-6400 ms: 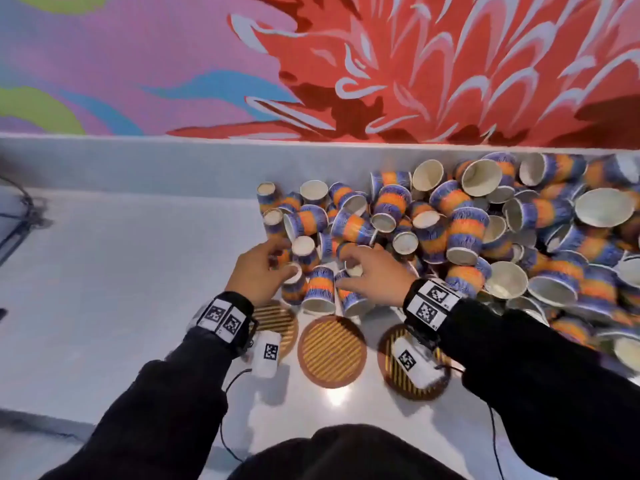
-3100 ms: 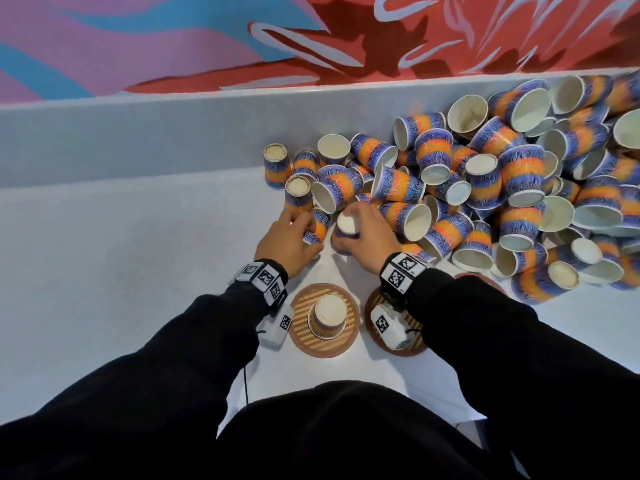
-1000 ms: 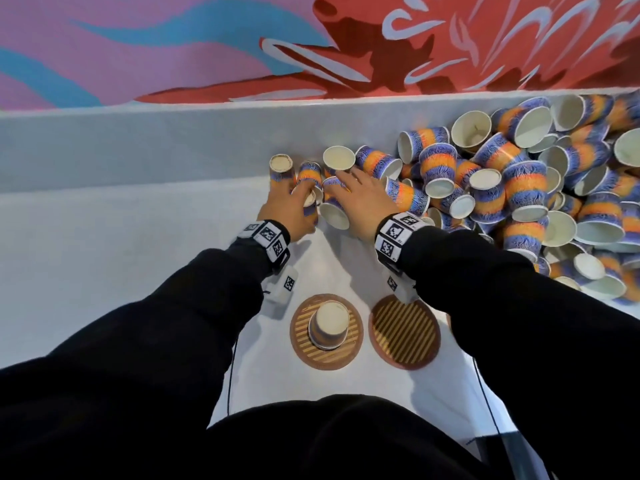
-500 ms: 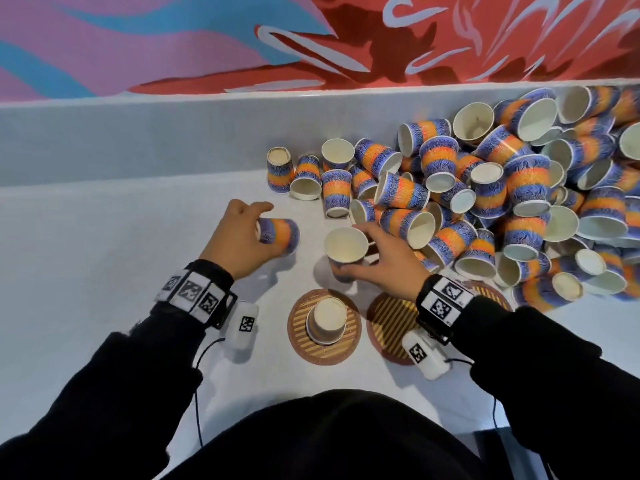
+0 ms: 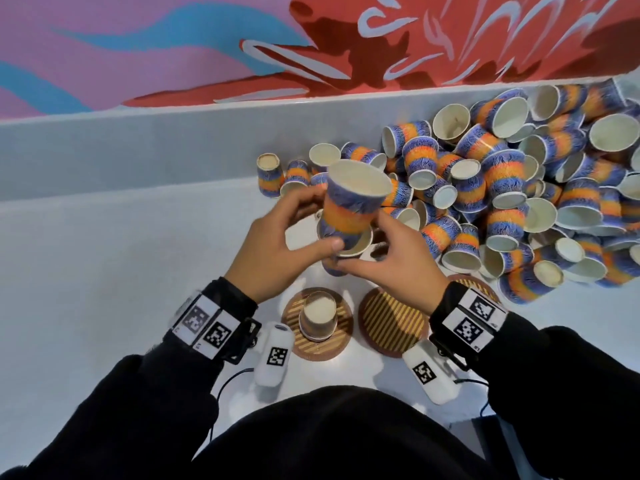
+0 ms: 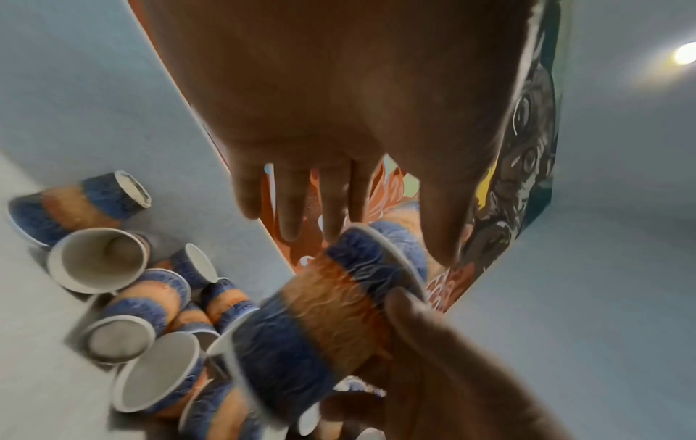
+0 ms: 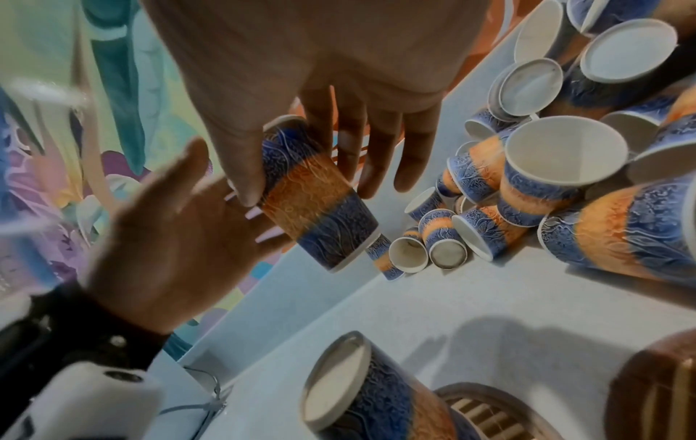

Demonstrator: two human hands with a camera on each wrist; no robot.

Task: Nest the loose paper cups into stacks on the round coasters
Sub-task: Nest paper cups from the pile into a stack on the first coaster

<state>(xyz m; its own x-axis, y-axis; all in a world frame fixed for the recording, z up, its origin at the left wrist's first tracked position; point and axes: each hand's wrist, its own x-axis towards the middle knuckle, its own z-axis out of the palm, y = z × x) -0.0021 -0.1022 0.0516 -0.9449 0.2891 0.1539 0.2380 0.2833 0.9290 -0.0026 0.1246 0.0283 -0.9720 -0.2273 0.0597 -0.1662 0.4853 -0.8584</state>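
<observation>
Above the left coaster [image 5: 317,327], which bears one upturned cup [image 5: 317,315], the left hand [image 5: 273,251] pinches the lower cup [image 5: 343,244]; the right hand [image 5: 394,258] grips the upper cup [image 5: 353,202] entering it; loose cups [image 5: 519,202] lie rightward on the surface [image 5: 104,271]

Paper cups [image 5: 498,188], at 1 to 3 o'clock: matt printed outsides in blue and orange, plain off-white interiors with rolled rims. Round coasters [image 5: 394,320], at 6 o'clock: wood-like ribbed slats in a brown rim. Table [image 5: 104,271]: smooth, matt pale grey; sleeves [image 5: 145,410] of black cloth.
</observation>
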